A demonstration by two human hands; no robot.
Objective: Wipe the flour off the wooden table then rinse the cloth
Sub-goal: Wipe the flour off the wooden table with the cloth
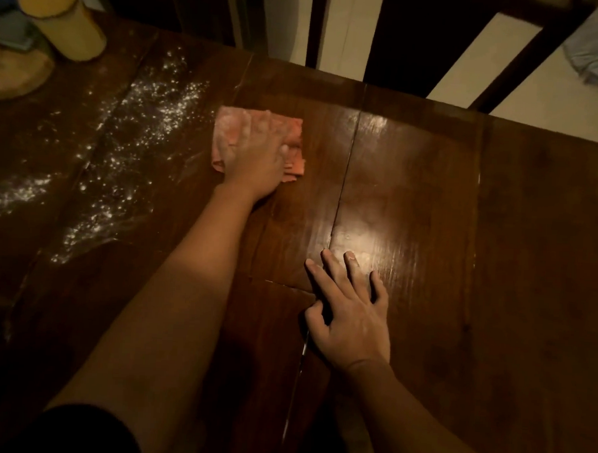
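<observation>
A folded pink cloth (233,131) lies on the dark wooden table (496,235), near its far edge. My left hand (259,163) presses flat on the cloth with straight, flour-dusted fingers. White flour (137,137) is scattered in streaks over the table's left part, just left of the cloth. My right hand (349,304) rests flat on the bare wood nearer to me, fingers spread, holding nothing. The wood around my right hand looks shiny and streaked.
A tall yellow cup (63,21) stands at the far left corner beside a round wooden board (20,73) with something blue on it. Dark chair backs (503,57) stand beyond the table's far edge. A pale cloth (596,51) lies at the top right.
</observation>
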